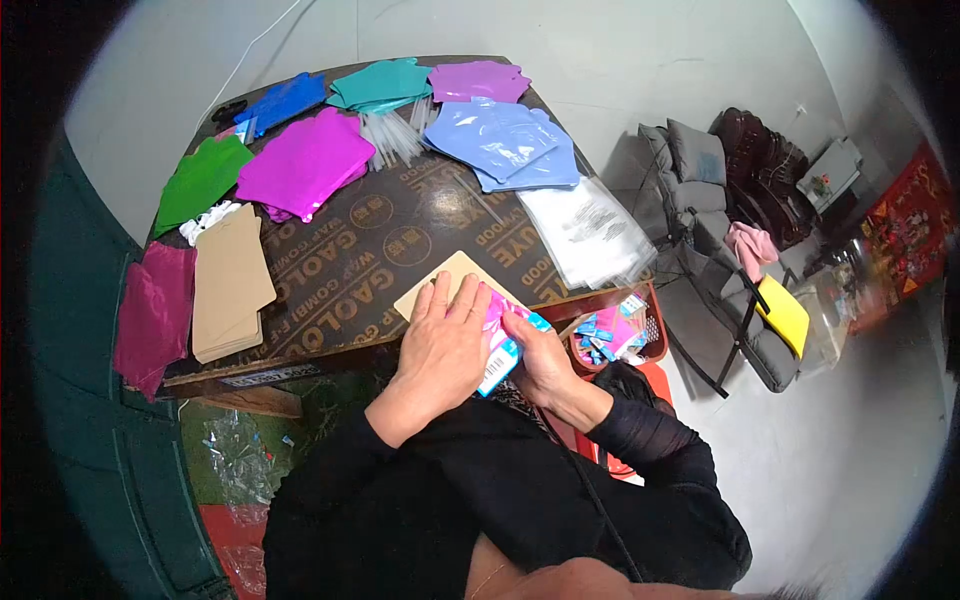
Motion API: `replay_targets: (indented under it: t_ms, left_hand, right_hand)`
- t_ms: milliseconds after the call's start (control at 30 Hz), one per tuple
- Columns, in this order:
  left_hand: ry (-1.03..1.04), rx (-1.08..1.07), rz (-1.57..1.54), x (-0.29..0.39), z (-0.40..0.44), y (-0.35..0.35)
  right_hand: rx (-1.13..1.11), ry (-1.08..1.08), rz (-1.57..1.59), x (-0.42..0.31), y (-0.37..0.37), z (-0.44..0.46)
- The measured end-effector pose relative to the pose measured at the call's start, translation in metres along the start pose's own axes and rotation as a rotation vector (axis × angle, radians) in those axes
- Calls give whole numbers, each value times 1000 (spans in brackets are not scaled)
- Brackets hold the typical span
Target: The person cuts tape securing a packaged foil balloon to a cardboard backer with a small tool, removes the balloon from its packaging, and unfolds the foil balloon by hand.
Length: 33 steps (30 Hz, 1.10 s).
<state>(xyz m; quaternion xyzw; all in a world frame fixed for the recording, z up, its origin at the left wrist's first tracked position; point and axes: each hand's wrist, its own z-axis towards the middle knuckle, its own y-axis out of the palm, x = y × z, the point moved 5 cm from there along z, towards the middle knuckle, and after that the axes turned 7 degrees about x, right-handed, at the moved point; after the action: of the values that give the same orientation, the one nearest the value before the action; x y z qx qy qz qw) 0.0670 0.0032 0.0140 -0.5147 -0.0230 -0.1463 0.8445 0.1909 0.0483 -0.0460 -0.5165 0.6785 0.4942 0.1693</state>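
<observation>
At the table's front edge lies a tan card (pixel 458 268) with a pink and blue packet (pixel 497 366) over its lower part; a barcode shows on the packet. My left hand (pixel 440 345) rests flat on the packet and card, its fingers stretched out and pointing up the card. My right hand (pixel 545 362) grips the packet's right side, thumb on top and the other fingers hidden beneath. Left of them is a stack of tan cards (pixel 228 285). Clear printed bags (pixel 585 235) lie to the right.
Magenta (pixel 305 165), light blue (pixel 505 140), green (pixel 203 180), teal (pixel 380 85) and dark pink sheets (pixel 155 320) lie around the dark table (pixel 350 260). A red basket (pixel 655 345) with packets stands at its right edge. Chairs (pixel 700 205) are farther right.
</observation>
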Motion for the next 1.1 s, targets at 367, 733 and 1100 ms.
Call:
replay_targets:
  t_ms: [367, 733, 1100]
  left_hand:
    - [69, -187, -98, -12, 14, -6]
    - [161, -187, -9, -12, 17, 5]
    - [215, -216, 54, -15, 17, 11]
  right_hand:
    - [-13, -8, 13, -9, -22, -5]
    - [-58, -22, 44, -13, -29, 0]
    - [-57, -14, 35, -13, -32, 5]
